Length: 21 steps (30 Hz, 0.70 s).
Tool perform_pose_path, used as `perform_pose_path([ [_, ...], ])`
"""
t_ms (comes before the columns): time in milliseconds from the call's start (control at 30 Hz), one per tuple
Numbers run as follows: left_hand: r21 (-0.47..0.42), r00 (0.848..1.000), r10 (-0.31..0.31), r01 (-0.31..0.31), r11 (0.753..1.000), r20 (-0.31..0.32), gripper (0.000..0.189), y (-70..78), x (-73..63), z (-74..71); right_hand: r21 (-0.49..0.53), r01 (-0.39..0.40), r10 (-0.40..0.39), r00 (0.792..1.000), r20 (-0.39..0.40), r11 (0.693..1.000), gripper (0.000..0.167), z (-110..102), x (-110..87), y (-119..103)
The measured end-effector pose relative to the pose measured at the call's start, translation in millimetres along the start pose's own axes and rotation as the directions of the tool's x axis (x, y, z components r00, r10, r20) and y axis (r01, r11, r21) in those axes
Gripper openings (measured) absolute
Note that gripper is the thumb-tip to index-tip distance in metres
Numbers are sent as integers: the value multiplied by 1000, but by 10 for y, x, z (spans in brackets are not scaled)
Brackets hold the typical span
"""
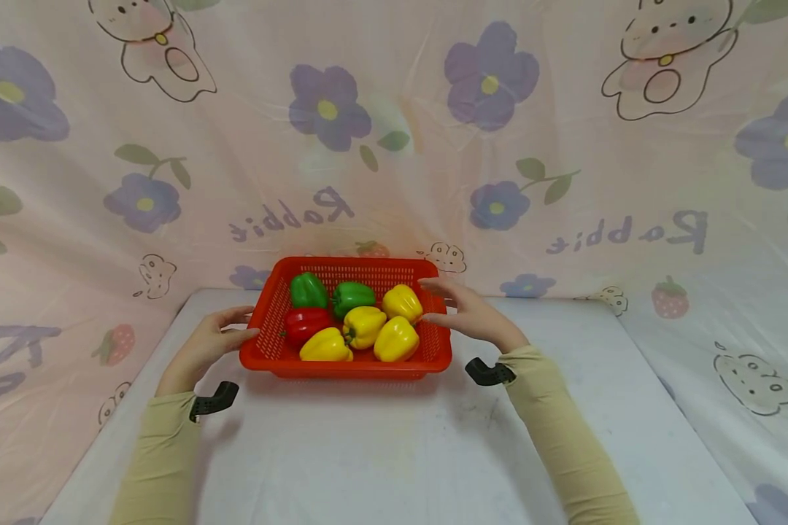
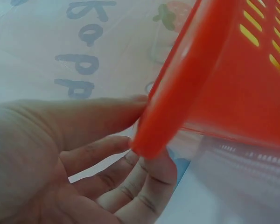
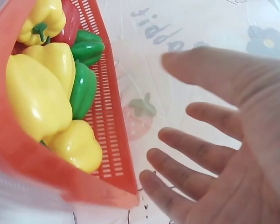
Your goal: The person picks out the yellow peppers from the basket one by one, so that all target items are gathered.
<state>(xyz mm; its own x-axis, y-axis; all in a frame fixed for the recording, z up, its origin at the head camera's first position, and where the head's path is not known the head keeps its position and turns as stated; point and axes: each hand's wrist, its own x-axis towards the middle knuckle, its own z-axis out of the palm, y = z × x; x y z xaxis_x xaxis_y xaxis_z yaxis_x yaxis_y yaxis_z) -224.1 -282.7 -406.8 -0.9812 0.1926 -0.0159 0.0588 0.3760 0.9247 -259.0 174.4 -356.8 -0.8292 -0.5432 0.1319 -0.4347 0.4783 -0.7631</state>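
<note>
A red plastic basket (image 1: 348,370) with slotted walls holds bell peppers. Two green bell peppers (image 1: 309,291) lie at its back, a red bell pepper (image 1: 306,325) at the left, and several yellow bell peppers (image 1: 364,327) fill the middle, front and right. My left hand (image 1: 211,343) pinches the basket's left rim (image 2: 172,98), thumb above and fingers curled beneath. Beside the right end, my right hand (image 1: 469,312) has its fingers spread. In the right wrist view, a gap separates these fingers (image 3: 196,149) from the basket's wall, and nothing is in them.
The basket is near the back of a white-covered table (image 1: 341,452). Behind it hangs a pale pink curtain (image 1: 407,197) printed with purple flowers and rabbits. Black curved mounts (image 1: 489,372) stick out from both wrists.
</note>
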Motion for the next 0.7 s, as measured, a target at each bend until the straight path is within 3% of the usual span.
perform_pose_path([
  [400,18,1000,-13,13,1000,4,60,17,-3,10,-49,-28,34,993,111,998,66,173,130,-16],
  [700,17,1000,-23,22,1000,9,60,24,11,4,-97,-71,90,975,204,993,64,237,256,14],
])
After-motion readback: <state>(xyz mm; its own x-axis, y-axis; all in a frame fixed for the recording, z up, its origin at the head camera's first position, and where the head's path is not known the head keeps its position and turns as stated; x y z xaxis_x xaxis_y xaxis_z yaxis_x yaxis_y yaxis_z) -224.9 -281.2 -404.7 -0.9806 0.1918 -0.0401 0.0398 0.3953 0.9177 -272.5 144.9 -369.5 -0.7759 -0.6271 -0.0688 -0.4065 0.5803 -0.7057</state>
